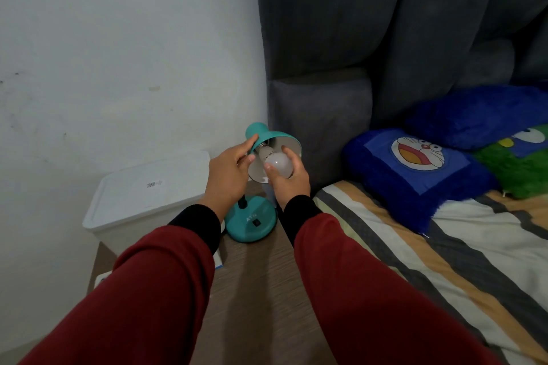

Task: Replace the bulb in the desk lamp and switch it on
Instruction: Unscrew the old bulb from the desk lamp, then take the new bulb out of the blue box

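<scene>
Both arms reach forward, side by side, in dark red sleeves with black cuffs. Left hand (229,175): fingers curled, thumb and forefinger pinching the teal metal lamp shade (277,139) at its rim. Right hand (286,176): palm up, fingers and thumb wrapped round the frosted white bulb (277,163).

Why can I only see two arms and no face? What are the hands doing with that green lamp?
The camera sits on the person's head and looks down, so you see only their arms. The left hand holds the teal shade of the desk lamp steady. The right hand grips the white bulb, whose neck sits at the lamp's socket. The lamp's round base stands on a wooden bedside table. Beside it is a white box, and on the right a bed with a blue cartoon pillow.
</scene>
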`<state>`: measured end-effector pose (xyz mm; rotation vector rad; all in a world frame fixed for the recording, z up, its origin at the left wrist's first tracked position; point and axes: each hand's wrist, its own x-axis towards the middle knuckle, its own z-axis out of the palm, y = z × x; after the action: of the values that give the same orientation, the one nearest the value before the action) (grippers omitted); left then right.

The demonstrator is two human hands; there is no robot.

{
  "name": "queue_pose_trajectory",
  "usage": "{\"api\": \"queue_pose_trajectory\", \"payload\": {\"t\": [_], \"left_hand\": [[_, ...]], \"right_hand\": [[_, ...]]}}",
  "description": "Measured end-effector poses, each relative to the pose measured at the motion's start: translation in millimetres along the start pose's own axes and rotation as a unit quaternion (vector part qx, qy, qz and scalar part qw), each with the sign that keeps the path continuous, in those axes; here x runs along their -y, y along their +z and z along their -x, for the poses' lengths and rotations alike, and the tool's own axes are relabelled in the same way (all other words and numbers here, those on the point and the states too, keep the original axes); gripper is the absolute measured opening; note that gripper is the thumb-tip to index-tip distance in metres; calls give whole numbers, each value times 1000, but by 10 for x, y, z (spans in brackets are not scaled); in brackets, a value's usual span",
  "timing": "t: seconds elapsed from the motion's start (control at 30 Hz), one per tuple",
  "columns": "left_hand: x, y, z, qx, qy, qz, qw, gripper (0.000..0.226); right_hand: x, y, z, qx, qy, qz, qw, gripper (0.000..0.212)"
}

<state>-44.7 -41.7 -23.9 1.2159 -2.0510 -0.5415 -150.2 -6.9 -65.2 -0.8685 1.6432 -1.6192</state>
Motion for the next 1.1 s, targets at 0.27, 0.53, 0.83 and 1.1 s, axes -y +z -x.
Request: {"api": "queue_pose_trajectory", "payload": {"t": [0.27,0.53,0.83,1.1], "left_hand": [[-33,-64,119,17,-53,-27,998,49],[134,-245,255,99,-134,-175,970,43],[229,-491,572,135,-138,-248,949,47],[534,-583,951,134,-162,-253,944,42]], "right_hand": [[40,-52,40,2,20,-22,1000,44],[112,-52,151,25,64,10,998,56],[316,-139,502,72,50,296,951,59],[171,78,872,110,5,412,905,56]]}}
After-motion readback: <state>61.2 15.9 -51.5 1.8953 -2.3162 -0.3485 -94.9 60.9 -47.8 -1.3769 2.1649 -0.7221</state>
